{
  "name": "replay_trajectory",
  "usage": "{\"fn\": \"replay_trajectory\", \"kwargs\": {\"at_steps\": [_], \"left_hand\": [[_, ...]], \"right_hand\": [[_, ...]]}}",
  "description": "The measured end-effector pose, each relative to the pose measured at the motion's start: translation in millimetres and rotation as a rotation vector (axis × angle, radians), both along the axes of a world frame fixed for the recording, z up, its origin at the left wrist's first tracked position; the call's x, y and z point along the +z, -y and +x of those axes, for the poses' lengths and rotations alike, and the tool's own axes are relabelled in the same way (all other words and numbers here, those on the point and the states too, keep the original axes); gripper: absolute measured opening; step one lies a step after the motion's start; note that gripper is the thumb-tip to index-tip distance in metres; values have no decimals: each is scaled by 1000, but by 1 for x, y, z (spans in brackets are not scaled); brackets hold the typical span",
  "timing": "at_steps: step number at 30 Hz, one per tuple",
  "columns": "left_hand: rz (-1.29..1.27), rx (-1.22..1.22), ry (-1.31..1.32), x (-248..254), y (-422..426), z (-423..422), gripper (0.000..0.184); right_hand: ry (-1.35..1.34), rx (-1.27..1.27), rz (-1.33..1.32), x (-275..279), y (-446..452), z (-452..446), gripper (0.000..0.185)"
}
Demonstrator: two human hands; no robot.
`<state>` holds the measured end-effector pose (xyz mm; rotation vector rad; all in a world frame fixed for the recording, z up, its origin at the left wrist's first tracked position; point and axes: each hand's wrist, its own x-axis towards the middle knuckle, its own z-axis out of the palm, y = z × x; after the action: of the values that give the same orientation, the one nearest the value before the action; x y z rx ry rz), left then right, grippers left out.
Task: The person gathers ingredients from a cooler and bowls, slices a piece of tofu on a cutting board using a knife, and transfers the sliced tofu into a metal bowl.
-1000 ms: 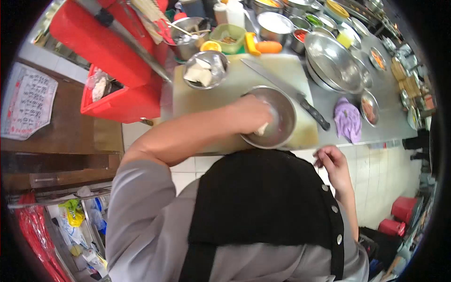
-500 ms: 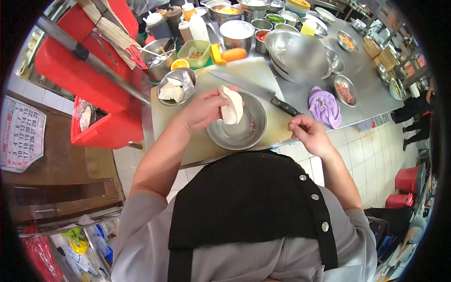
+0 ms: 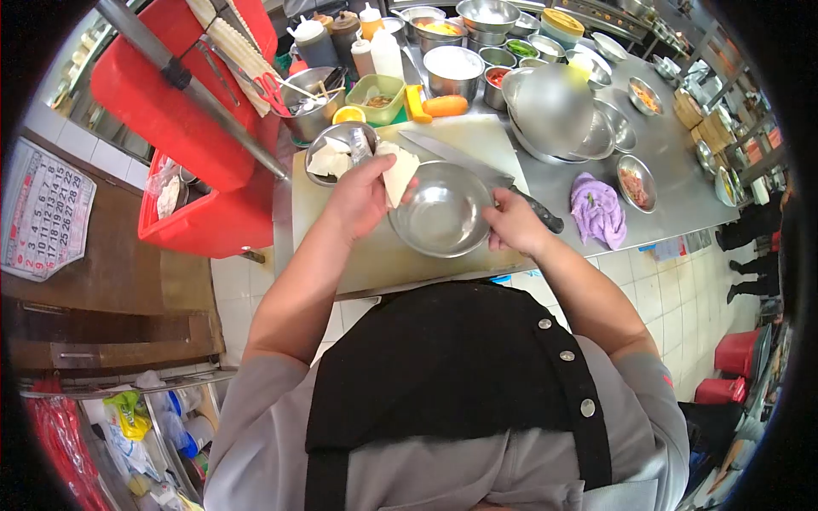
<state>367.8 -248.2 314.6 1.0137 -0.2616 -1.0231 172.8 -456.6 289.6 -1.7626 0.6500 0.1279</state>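
Note:
Pinched in my left hand is a flat, pale folded piece, held over the left rim of a steel bowl. The bowl stands on the pale cutting board. At the bowl's right rim my right hand has its fingers closed on the edge. Behind the bowl lies a large knife, its black handle partly behind my right hand. A smaller steel bowl with white pieces and a clear plastic wrap sits at the board's back left.
A purple cloth lies right of the board, near a small bowl of pinkish food. Large steel bowls, a carrot and squeeze bottles stand behind. A red cooler is at left. Another person's legs show far right.
My left hand came up out of the bowl with the pale piece and moved left. My right hand moved from beyond the board's front edge to grip the bowl's rim.

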Motion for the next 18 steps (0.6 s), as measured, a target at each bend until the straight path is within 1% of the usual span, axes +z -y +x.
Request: {"fn": "replay_trajectory", "kwargs": {"at_steps": [2,4,5,8,11,14,15,18], "left_hand": [[-22,30,-31,9,-7,0,37],[-96,24,-145,7,-13,4,41],[-136,21,-200,4,-15,7,43],[-246,-9,-425,-10,-23,16,45],[-213,43,-356,-16,-22,17,46],[-124,161,-331,-6,-16,10,47],[-124,175,-332,-3,-15,9,47],[-143,198,-351,-2,-14,6,46]], "right_hand": [[2,-10,-2,4,5,2,34],[-8,18,-12,2,18,3,33],[-60,36,-90,4,24,4,33],[123,-34,-753,2,53,-1,35],[-82,233,-1051,24,57,-19,39],[-163,343,-993,7,61,-17,44],[-134,301,-1019,2,60,-17,45],[-95,288,-1031,-4,61,-20,45]]}}
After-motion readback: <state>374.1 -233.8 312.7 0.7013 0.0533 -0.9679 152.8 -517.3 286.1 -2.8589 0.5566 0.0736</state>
